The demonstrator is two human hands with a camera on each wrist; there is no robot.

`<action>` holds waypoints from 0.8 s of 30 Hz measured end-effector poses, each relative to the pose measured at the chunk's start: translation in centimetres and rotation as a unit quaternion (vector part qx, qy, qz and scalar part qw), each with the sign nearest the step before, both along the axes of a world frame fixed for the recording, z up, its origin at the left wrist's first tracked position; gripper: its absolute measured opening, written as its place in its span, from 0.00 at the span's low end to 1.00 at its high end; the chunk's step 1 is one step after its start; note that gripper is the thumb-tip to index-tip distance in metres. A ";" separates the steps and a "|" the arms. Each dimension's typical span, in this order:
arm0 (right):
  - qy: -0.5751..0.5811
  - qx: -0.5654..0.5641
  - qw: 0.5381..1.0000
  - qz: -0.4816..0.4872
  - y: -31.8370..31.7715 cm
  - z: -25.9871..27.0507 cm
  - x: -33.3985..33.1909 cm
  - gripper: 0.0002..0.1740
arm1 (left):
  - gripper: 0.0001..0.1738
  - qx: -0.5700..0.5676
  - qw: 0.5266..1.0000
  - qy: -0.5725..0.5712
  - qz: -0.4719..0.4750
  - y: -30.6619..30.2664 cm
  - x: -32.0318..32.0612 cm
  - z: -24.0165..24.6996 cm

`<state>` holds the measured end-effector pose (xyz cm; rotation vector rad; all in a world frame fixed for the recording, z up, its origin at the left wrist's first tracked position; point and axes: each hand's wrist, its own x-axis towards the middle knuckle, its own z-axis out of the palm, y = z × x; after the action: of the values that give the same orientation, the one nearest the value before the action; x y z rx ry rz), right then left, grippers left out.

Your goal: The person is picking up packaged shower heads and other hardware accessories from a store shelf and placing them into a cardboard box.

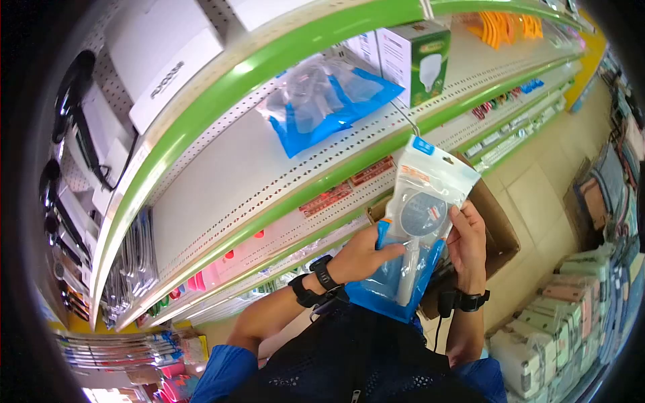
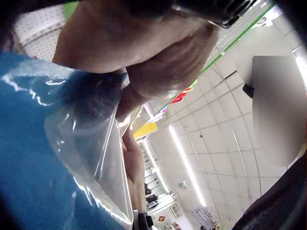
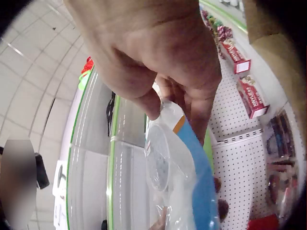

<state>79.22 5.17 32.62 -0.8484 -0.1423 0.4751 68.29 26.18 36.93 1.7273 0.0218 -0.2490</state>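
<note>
A packaged shower head [image 1: 423, 213] with a round grey face and a white handle lies inside a clear and blue plastic bag [image 1: 430, 168]. My left hand [image 1: 361, 255] grips the bag's left edge, its thumb across the front by the handle. On the opposite edge, my right hand [image 1: 468, 235] pinches the bag beside the round face. In the right wrist view, the right hand [image 3: 158, 57] has thumb and fingers on either side of the bag's edge. The left wrist view has the bag's blue back [image 2: 33, 139] close below the left hand [image 2: 129, 52].
Similar blue and clear bags [image 1: 329, 101] lie on the white shelf [image 1: 222, 168], beside a green and white bulb box [image 1: 420, 60]. A cardboard box [image 1: 500, 232] stands behind my right hand. Wrapped goods [image 1: 557, 322] are stacked at the lower right.
</note>
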 end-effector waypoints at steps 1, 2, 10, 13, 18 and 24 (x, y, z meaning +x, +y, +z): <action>-0.007 -0.001 1.000 0.007 0.4 0.4 0.2 0.14 | 0.23 0.019 0.998 -0.039 0.037 0.6 -0.4 0.3; -0.033 -0.012 0.999 0.032 0.6 0.9 0.3 0.13 | 0.21 0.016 0.998 -0.035 0.049 1.4 -0.7 0.9; -0.072 -0.085 0.993 0.028 1.0 1.8 -0.3 0.14 | 0.21 -0.202 0.957 -0.032 0.205 9.4 1.4 10.4; -0.044 -0.100 0.994 0.002 -0.4 -0.4 -1.2 0.14 | 0.20 -0.177 0.965 -0.031 0.190 13.1 6.2 12.0; 0.000 -0.121 0.990 -0.066 -3.6 -3.5 -2.8 0.15 | 0.20 -0.128 0.963 -0.029 0.234 18.7 17.9 8.8; 0.034 -0.134 0.978 -0.153 -7.7 -5.9 -4.8 0.13 | 0.27 -0.019 0.959 -0.033 0.282 17.9 22.3 9.7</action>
<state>74.38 -2.49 26.70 -1.0960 0.1187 0.2343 90.61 44.04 46.64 1.6173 0.4510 0.2281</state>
